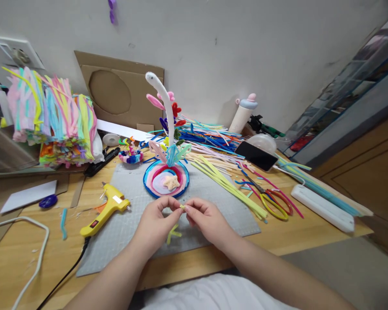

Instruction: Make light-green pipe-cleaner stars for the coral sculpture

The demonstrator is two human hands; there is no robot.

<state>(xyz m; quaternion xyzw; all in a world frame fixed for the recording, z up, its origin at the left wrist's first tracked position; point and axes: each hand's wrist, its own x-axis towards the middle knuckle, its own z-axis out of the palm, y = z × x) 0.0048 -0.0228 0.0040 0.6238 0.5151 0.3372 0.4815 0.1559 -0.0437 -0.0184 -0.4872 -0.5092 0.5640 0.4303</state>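
Note:
My left hand [158, 221] and my right hand [205, 219] meet at the fingertips, both pinching a short yellow pipe cleaner piece [182, 207]. Below them, several short yellow-green pipe cleaner pieces [173, 234] lie on the grey cutting mat [132, 228]. Just beyond my hands stands a pipe cleaner craft on a round base [145, 183] ringed in blue, pink and white. A cream star [171, 182] rests on that base, and a curved white stem [168, 107] rises from it beside coloured flowers.
A yellow glue gun [106, 209] lies to the left. On the right are scissors [273, 202], long yellow pipe cleaners [228, 183], a phone [257, 155] and a white power strip [322, 208]. Bundled pipe cleaners [54, 112] and cut cardboard [139, 86] stand at the back.

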